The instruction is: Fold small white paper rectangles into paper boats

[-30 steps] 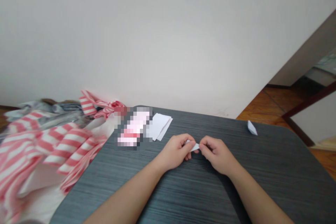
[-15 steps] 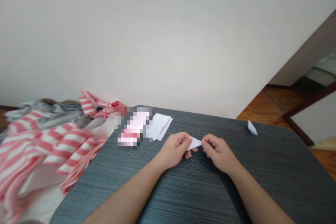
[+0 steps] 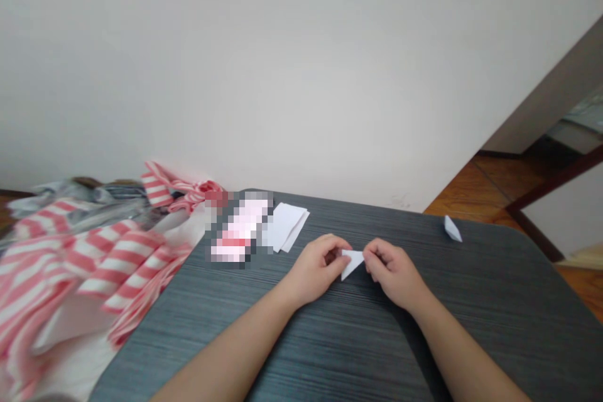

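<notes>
Between my two hands is a small folded piece of white paper (image 3: pixel 351 262), roughly a triangle, just above the dark table (image 3: pixel 330 352). My left hand (image 3: pixel 319 267) pinches its left side between thumb and fingers. The right corner sits in the pinch of my right hand (image 3: pixel 392 269). The fingers cover parts of the folds. Up and left of my left hand lie several flat white paper sheets (image 3: pixel 286 226), overlapping. Another folded white paper piece (image 3: pixel 453 229) stands by the table's far edge, on the right.
A blurred-out pink and white object (image 3: pixel 242 229) lies left of the sheets. Red-and-white striped cloth (image 3: pixel 108 264) is heaped beside the table's left edge. A pale wall (image 3: pixel 306 75) rises behind the table, and wooden floor (image 3: pixel 466 185) shows at the right.
The folded paper has turned between my hands, its free point now facing down toward me. My left fingers have shifted their hold; my right hand has barely moved.
</notes>
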### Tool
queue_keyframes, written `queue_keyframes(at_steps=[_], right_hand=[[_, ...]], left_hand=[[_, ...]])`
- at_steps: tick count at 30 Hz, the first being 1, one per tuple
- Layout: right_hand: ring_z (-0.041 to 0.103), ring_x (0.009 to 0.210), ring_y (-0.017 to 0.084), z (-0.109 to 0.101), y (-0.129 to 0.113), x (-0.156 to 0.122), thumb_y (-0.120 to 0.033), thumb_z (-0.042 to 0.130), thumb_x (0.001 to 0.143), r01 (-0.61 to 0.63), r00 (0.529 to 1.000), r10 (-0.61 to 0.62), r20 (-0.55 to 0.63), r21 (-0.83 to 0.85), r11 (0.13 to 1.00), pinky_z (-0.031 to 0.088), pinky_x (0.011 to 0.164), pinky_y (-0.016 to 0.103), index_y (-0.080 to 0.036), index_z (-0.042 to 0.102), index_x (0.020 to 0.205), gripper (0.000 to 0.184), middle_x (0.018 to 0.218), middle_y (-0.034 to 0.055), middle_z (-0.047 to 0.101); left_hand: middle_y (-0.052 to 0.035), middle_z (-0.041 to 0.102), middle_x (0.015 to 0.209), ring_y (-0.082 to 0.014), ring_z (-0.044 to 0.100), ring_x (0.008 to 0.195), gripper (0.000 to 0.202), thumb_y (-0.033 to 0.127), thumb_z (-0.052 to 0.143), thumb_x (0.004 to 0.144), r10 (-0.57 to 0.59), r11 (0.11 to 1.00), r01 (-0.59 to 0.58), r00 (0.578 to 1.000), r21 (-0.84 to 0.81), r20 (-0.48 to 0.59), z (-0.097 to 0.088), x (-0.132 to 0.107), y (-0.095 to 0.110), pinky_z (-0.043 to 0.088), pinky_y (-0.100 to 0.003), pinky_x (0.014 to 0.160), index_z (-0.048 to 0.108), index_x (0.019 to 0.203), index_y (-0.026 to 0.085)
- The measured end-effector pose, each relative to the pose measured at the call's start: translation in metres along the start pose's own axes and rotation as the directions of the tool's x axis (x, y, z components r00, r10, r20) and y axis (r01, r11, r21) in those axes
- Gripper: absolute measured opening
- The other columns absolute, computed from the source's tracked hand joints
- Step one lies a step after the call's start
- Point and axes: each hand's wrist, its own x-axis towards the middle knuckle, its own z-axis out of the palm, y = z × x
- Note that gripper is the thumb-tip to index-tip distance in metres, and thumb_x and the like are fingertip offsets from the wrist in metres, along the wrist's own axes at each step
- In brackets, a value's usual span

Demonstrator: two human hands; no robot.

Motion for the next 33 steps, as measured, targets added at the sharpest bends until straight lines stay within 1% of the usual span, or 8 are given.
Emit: queue_keyframes(at_steps=[4, 8, 11, 15, 20, 25, 28, 33], right_hand=[[0.056, 0.049, 0.012, 0.002, 0.002, 0.000, -0.029, 0.049, 0.094, -0.046, 0.999, 0.044, 0.025, 0.082, 0.996, 0.044, 0.055, 0.024, -0.019, 0.057, 0.077, 0.020, 0.057, -0.0029, 0.060], [0.061, 0.052, 0.012, 0.004, 0.003, 0.000, -0.031, 0.050, 0.094, -0.073, 0.996, 0.061, 0.072, 0.192, 0.979, 0.047, 0.056, 0.024, -0.019, 0.057, 0.084, 0.017, 0.067, -0.0005, 0.067], [0.062, 0.058, 0.013, 0.005, 0.004, 0.000, -0.031, 0.055, 0.092, -0.051, 0.995, 0.029, 0.098, 0.235, 0.971, 0.048, 0.059, 0.025, -0.019, 0.058, 0.088, 0.013, 0.072, 0.0002, 0.067], [0.059, 0.061, 0.013, 0.007, 0.006, 0.000, -0.029, 0.058, 0.090, -0.022, 0.994, -0.001, 0.107, 0.208, 0.978, 0.047, 0.061, 0.025, -0.019, 0.060, 0.087, 0.011, 0.067, -0.0012, 0.062], [0.058, 0.057, 0.012, 0.009, 0.005, 0.000, -0.030, 0.057, 0.091, -0.044, 0.992, 0.011, 0.129, 0.259, 0.965, 0.044, 0.054, 0.023, -0.018, 0.059, 0.090, 0.011, 0.066, -0.0017, 0.062], [0.057, 0.054, 0.011, 0.011, 0.006, 0.000, -0.032, 0.057, 0.092, -0.049, 0.992, 0.007, 0.127, 0.328, 0.944, 0.042, 0.050, 0.021, -0.019, 0.056, 0.093, 0.013, 0.066, -0.0016, 0.063], [0.058, 0.054, 0.011, 0.011, 0.008, 0.000, -0.032, 0.058, 0.091, -0.059, 0.992, 0.017, 0.124, 0.340, 0.939, 0.042, 0.049, 0.021, -0.019, 0.056, 0.093, 0.013, 0.065, -0.0018, 0.064], [0.058, 0.055, 0.011, 0.013, 0.009, 0.000, -0.029, 0.059, 0.090, -0.052, 0.991, 0.009, 0.131, 0.330, 0.943, 0.041, 0.049, 0.021, -0.019, 0.056, 0.091, 0.011, 0.066, -0.0022, 0.063]], left_hand=[[-0.0030, 0.062, 0.084, -0.0143, 0.054, 0.074, 0.016, 0.028, 0.058, 0.087, 0.029, 0.999, -0.031, 0.998, 0.041, 0.050, -0.001, 0.000, 0.004, 0.042, -0.024, 0.067, 0.069, 0.091, 0.017], [-0.0039, 0.065, 0.086, -0.0156, 0.057, 0.078, 0.018, 0.029, 0.056, 0.089, -0.018, 1.000, 0.017, 0.997, 0.018, 0.070, -0.001, 0.001, 0.002, 0.043, -0.024, 0.068, 0.070, 0.090, 0.018], [-0.0036, 0.066, 0.083, -0.0151, 0.057, 0.073, 0.019, 0.030, 0.056, 0.089, -0.082, 0.995, 0.086, 0.994, -0.058, 0.078, -0.001, 0.002, -0.001, 0.044, -0.024, 0.066, 0.068, 0.090, 0.017], [-0.0017, 0.064, 0.076, -0.0136, 0.056, 0.067, 0.019, 0.031, 0.056, 0.088, -0.122, 0.982, 0.136, 0.986, -0.131, 0.112, 0.001, 0.003, -0.004, 0.045, -0.023, 0.064, 0.066, 0.089, 0.015], [-0.0025, 0.062, 0.082, -0.0141, 0.056, 0.072, 0.020, 0.030, 0.054, 0.090, -0.022, 0.999, 0.024, 0.997, -0.021, 0.068, 0.001, 0.002, -0.002, 0.044, -0.023, 0.067, 0.070, 0.090, 0.018], [-0.0023, 0.063, 0.080, -0.0159, 0.056, 0.079, 0.022, 0.027, 0.051, 0.093, 0.071, 0.995, -0.078, 0.991, 0.067, 0.112, -0.002, 0.001, 0.004, 0.042, -0.025, 0.074, 0.072, 0.093, 0.020], [-0.0024, 0.064, 0.082, -0.0154, 0.055, 0.078, 0.018, 0.026, 0.055, 0.091, 0.067, 0.997, -0.072, 0.989, 0.034, 0.135, -0.001, 0.000, 0.006, 0.041, -0.024, 0.072, 0.071, 0.090, 0.018], [-0.0011, 0.061, 0.077, -0.0127, 0.052, 0.068, 0.011, 0.024, 0.065, 0.083, -0.005, 0.998, 0.014, 0.987, -0.055, 0.162, 0.001, 0.000, 0.004, 0.039, -0.022, 0.062, 0.068, 0.087, 0.015]])
